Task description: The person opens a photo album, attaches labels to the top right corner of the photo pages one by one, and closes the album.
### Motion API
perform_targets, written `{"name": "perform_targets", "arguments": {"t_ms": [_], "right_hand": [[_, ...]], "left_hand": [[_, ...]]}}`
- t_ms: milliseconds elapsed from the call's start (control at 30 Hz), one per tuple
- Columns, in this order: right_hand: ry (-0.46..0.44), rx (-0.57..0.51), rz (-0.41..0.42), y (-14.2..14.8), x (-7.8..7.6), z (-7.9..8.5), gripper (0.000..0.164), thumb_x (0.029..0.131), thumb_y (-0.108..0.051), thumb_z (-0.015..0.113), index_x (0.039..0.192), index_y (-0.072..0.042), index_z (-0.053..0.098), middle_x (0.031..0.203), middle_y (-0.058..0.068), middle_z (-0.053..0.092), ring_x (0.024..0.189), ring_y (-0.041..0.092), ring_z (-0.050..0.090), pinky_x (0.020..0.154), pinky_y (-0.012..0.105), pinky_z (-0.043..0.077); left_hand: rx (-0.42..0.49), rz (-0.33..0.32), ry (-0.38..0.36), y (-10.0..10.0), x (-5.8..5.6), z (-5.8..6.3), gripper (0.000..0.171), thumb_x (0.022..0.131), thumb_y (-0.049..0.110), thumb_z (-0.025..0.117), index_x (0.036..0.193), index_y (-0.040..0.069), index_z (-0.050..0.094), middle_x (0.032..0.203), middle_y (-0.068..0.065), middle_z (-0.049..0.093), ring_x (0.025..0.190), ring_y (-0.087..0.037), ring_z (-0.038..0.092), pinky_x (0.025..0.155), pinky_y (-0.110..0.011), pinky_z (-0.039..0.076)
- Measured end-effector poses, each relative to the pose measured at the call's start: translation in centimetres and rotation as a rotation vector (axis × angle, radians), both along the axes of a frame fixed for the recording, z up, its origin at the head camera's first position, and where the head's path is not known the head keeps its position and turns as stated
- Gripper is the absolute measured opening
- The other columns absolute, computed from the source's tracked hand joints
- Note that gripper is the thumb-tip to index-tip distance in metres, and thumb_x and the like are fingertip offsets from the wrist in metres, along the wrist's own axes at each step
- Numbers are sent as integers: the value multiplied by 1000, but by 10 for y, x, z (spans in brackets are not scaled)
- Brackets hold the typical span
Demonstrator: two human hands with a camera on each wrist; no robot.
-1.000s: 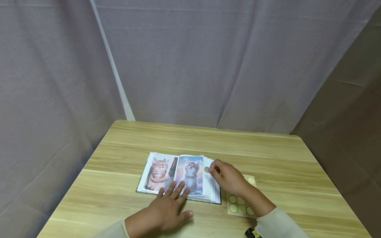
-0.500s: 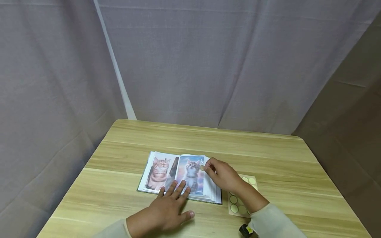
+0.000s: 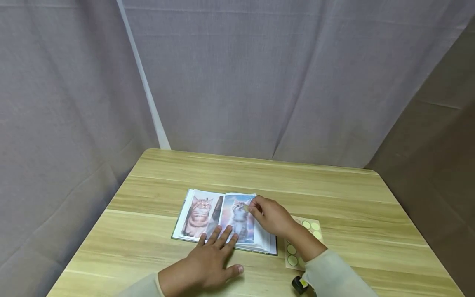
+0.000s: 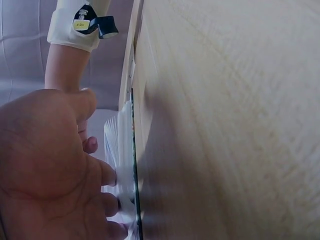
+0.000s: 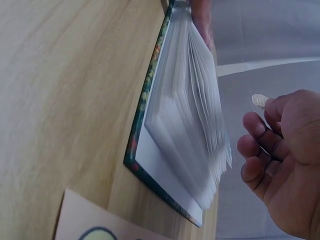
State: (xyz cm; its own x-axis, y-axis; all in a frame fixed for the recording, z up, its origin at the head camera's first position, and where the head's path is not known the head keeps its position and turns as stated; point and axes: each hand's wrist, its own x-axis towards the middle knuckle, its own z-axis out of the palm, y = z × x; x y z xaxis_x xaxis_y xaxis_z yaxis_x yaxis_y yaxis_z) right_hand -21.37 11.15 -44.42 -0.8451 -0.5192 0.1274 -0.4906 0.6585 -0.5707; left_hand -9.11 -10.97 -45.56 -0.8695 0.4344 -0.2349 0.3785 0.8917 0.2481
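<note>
An open photo album (image 3: 264,239) lies on the table, showing one cat picture (image 3: 197,216) on its left page and a kitten picture (image 3: 237,214) on its right. My left hand (image 3: 208,262) rests with spread, straight fingers over the album's near edge, around the middle. Above the upper right of the kitten picture, my right hand (image 3: 272,216) pinches a small round gold sticker (image 5: 259,101) between thumb and index finger. In the right wrist view the sticker has a fine pattern and stands apart from the fanned pages (image 5: 192,125); the other fingers are curled.
A sheet of round yellow stickers (image 3: 292,249) lies right of the album, partly under my right forearm. A black strap end with a yellow label (image 3: 299,284) hangs at the right cuff. Grey curtains (image 3: 230,82) surround the wooden table (image 3: 352,214).
My right hand has moved left with the sticker, from the album's right margin to over the kitten picture. The left hand has stayed in place on the album.
</note>
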Motion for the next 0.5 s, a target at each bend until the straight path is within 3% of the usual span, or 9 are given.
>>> {"name": "perform_targets", "arguments": {"t_ms": [200, 500], "right_hand": [[23, -4, 13, -7, -2, 0, 5, 103, -20, 63, 99, -20, 61, 80, -13, 60, 73, 7, 56, 69, 31, 50], [35, -2, 37, -12, -7, -4, 7, 104, -23, 61, 97, -20, 62, 76, -14, 58, 66, 5, 55, 63, 29, 48]], "left_hand": [[-1, 5, -5, -1, 0, 0, 90, 96, 78, 34, 164, 20, 25, 171, -5, 10, 155, -33, 8, 116, -66, 22], [-3, 6, -3, 0, 1, 0, 91, 95, 79, 35, 164, 21, 25, 171, -4, 10, 156, -32, 8, 116, -65, 22]]}}
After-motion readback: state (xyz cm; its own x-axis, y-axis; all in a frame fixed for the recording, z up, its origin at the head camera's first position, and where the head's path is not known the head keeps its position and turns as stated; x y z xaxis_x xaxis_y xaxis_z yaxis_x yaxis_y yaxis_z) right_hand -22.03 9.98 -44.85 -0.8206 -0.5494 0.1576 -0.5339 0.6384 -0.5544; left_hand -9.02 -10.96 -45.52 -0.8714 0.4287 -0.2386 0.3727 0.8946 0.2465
